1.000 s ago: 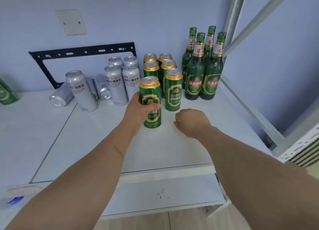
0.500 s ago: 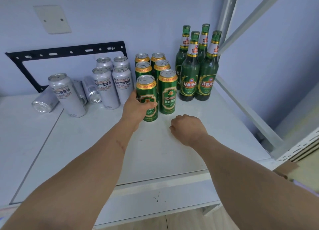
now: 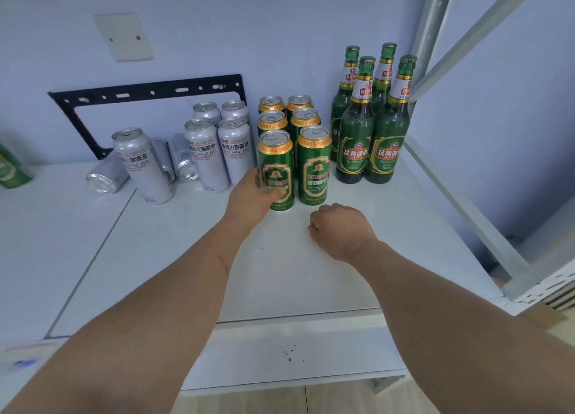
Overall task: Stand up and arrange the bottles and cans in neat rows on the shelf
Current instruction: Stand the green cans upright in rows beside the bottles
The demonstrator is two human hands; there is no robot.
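Gripping near-left green can [image 3: 278,171] upright with my left hand [image 3: 253,194]; right hand [image 3: 340,231] fisted, empty, on shelf [image 3: 311,276].

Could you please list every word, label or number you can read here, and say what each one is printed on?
"WHEAT BEER": upright silver aluminium cans, under large Chinese characters.
"特制啤酒": front right green aluminium can; the Latin line above it is too blurred.
"经典啤酒": front green glass bottles.
Front left green can, gripped by the left hand: label blurred.
Gold rim bands, neck labels, small print: unreadable.
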